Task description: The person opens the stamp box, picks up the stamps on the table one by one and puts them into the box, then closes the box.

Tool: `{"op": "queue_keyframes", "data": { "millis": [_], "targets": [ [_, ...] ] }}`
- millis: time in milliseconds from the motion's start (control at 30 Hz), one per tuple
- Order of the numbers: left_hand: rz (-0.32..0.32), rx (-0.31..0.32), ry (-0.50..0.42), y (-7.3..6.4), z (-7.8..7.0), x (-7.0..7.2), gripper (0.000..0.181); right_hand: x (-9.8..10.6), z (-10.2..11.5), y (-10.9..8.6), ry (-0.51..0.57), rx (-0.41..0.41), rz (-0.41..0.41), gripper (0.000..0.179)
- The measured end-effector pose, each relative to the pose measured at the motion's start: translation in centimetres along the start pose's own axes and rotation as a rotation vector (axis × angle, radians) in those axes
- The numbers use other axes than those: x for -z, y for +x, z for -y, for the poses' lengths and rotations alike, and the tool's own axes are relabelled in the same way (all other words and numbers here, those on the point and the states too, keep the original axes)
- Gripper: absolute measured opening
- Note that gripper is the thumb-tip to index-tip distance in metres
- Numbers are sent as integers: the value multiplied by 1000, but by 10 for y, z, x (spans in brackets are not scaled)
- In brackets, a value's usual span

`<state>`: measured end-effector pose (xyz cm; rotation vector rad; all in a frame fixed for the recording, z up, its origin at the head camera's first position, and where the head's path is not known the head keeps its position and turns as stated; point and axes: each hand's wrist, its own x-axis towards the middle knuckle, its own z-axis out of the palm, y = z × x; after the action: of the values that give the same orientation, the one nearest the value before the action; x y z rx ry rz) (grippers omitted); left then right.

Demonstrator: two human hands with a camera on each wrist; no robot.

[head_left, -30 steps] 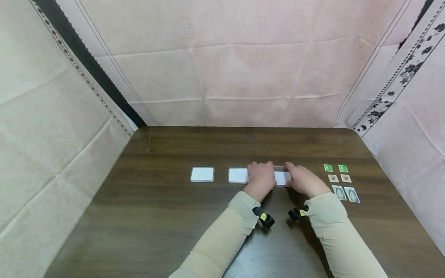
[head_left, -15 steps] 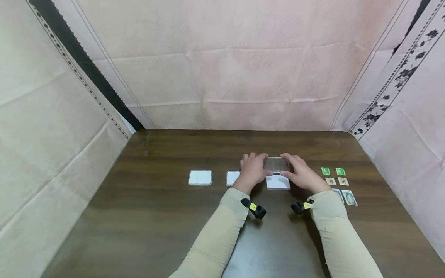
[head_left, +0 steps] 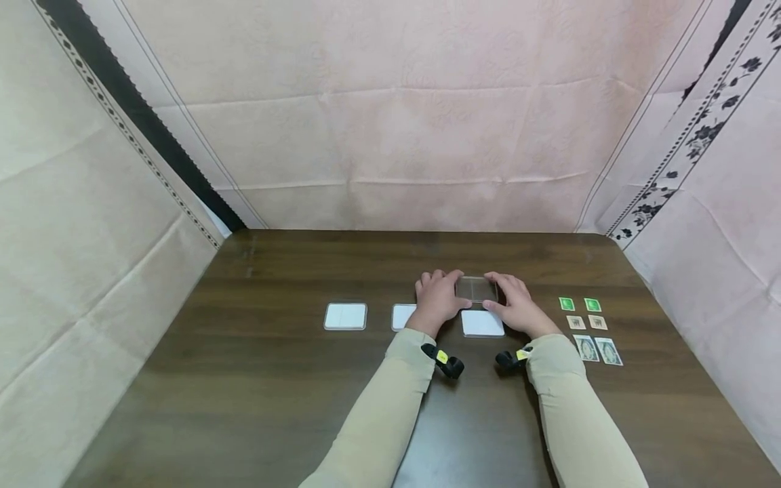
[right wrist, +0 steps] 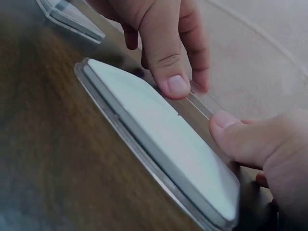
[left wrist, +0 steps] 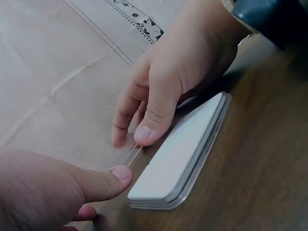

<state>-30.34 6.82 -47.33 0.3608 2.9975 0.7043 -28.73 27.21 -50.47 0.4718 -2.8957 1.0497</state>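
My left hand (head_left: 436, 298) and right hand (head_left: 517, 308) hold a clear, see-through lid (head_left: 476, 290) between them, one at each short end. The thumbs sit at its near edge and the fingers reach towards its far side. Just nearer to me lies a white rectangular piece (head_left: 483, 324) with rounded corners, set in a clear shallow case. In the right wrist view the lid's thin edge (right wrist: 199, 105) runs between both hands, and the white piece (right wrist: 154, 130) shows a small notch on its long side. The lid is beyond the white piece, not over it.
Two similar white-topped cases lie leftward on the brown table (head_left: 274, 379): one far left (head_left: 345, 316), one (head_left: 401, 316) partly hidden by my left hand. At the right are pairs of green cards (head_left: 567, 303), beige cards (head_left: 575, 322) and blue picture cards (head_left: 587, 349).
The clear lid has come off the white piece and moved to its far side, between both hands. My left hand has shifted slightly left, uncovering the white piece.
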Motion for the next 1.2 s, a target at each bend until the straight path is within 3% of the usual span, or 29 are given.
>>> {"op": "queue_keyframes", "data": {
  "millis": [233,667,900,1200],
  "targets": [
    [12,6,57,1,2,-4,66,-7,2,4,-73,-36,-11,57],
    [60,47,126,4,-1,-7,66,-10,4,10,-103,-119,-24,59],
    [31,56,93,6,-2,-10,68,-8,0,8,-47,-116,-79,63],
    [-39,49,86,6,-3,-10,52,-7,-1,8,0,-110,-148,38]
  ]
}}
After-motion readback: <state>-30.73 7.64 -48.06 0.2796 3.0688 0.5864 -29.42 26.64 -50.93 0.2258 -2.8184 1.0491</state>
